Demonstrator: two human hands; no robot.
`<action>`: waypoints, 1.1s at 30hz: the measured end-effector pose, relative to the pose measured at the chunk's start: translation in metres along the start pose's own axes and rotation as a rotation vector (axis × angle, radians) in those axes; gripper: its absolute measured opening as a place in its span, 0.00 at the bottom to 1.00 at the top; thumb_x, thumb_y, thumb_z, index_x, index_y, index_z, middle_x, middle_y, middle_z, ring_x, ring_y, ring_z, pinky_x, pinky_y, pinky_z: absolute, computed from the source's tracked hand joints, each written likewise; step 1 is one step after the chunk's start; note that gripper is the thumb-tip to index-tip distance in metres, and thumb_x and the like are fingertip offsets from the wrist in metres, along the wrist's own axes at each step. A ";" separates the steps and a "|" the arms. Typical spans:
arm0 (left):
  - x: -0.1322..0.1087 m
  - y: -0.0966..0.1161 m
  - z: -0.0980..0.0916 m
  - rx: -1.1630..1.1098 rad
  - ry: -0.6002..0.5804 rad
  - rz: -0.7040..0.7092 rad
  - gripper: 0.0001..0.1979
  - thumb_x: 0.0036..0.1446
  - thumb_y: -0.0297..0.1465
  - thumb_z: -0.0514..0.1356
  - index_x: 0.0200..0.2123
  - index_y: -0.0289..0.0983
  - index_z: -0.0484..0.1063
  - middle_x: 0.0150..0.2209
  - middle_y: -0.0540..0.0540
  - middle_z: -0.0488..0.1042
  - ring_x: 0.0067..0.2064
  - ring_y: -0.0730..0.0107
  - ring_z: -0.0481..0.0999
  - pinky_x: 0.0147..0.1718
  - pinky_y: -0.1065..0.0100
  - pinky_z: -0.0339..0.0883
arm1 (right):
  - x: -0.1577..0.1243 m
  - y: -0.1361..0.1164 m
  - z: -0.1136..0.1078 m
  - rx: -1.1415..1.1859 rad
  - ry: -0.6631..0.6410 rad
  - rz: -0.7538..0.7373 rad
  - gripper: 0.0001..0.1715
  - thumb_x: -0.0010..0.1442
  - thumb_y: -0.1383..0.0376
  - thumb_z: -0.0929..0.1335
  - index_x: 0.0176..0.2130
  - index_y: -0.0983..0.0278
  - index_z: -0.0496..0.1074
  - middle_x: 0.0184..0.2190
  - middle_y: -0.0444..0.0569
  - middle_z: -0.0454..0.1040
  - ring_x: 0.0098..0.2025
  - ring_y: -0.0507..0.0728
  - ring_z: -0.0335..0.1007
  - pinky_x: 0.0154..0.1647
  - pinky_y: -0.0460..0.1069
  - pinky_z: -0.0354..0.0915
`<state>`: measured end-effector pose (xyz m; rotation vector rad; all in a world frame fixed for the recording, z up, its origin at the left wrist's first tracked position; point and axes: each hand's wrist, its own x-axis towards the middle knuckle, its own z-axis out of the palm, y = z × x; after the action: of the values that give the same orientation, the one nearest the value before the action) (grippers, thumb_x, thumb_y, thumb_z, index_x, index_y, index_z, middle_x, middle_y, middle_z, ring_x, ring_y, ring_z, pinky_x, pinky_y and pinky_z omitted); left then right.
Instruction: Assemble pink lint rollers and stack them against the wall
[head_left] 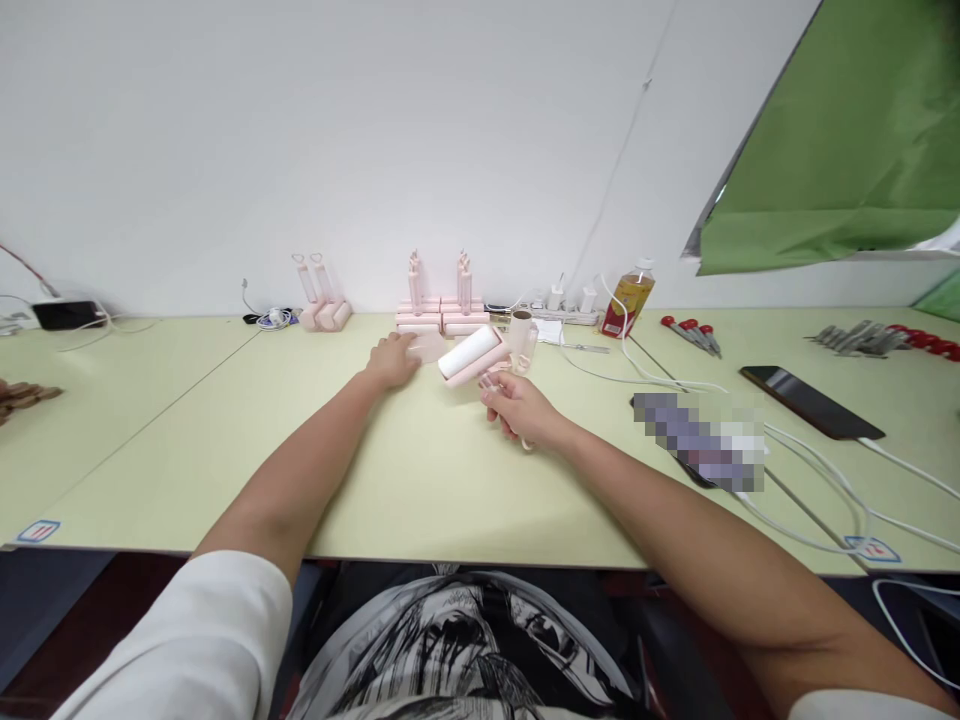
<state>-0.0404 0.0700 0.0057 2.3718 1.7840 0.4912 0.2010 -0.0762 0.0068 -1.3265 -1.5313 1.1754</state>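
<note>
On the pale green table (420,480), centre field, toward 12 o'clock from the person:

1. Right hand (517,408): fingers clenched round the handle of a lint roller (471,355). The roller's white roll was lifted off the table and tilted toward 10 o'clock from the hand.
2. Left hand (391,360): at 9 o'clock of the roller, fingertips laid on a pink cover (427,346) that lay flat on the table. Whether the fingers pinched it or merely rested on it could not be told.
3. Stacked pink rollers (442,310): a block against the wall, just beyond the cover at 12 o'clock.
4. Two pink handles (321,300): standing at 10 o'clock of the left hand, well apart from it.
5. Clear tube (520,335): upright, just beside the roller at 3 o'clock.
6. Bottle (630,298) of amber liquid: at 2 o'clock of the right hand, near the wall.
7. Red-handled screwdrivers (691,333): lying at 3 o'clock of the bottle.
8. Dark phone (810,400): flat on the table at 3 o'clock of the right hand, with a white cable (795,470) running near it.
9. Green sheet (847,140): hanging overhead at 2 o'clock.
</note>
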 end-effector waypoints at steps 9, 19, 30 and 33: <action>-0.040 0.020 -0.019 -0.921 -0.274 0.194 0.32 0.55 0.52 0.59 0.56 0.37 0.67 0.48 0.41 0.72 0.42 0.68 0.73 0.40 0.67 0.67 | -0.005 0.001 0.000 -0.091 -0.107 0.117 0.11 0.60 0.58 0.69 0.42 0.58 0.68 0.22 0.40 0.71 0.13 0.46 0.57 0.07 0.40 0.46; -0.057 0.053 -0.015 -0.754 -0.447 0.401 0.32 0.56 0.51 0.58 0.55 0.35 0.69 0.42 0.44 0.74 0.39 0.66 0.71 0.36 0.68 0.65 | -0.007 0.000 0.002 -0.044 -0.107 0.141 0.11 0.59 0.57 0.70 0.39 0.59 0.67 0.19 0.38 0.68 0.12 0.47 0.57 0.07 0.41 0.48; -0.072 0.075 -0.015 -0.056 0.043 0.733 0.40 0.50 0.39 0.66 0.65 0.39 0.58 0.65 0.34 0.56 0.61 0.43 0.60 0.58 0.48 0.58 | -0.003 -0.018 -0.014 0.430 -0.186 0.237 0.13 0.65 0.58 0.63 0.41 0.65 0.70 0.21 0.44 0.72 0.14 0.49 0.61 0.10 0.45 0.60; -0.070 0.075 -0.002 -0.090 0.125 0.667 0.31 0.55 0.29 0.59 0.62 0.37 0.61 0.61 0.37 0.62 0.59 0.52 0.65 0.57 0.56 0.61 | -0.004 -0.020 -0.017 0.576 -0.277 0.198 0.23 0.69 0.53 0.57 0.43 0.65 0.71 0.23 0.45 0.74 0.16 0.51 0.64 0.14 0.46 0.65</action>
<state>0.0102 -0.0185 0.0179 2.8804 0.9290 0.7797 0.2121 -0.0781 0.0306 -0.9627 -1.1197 1.8200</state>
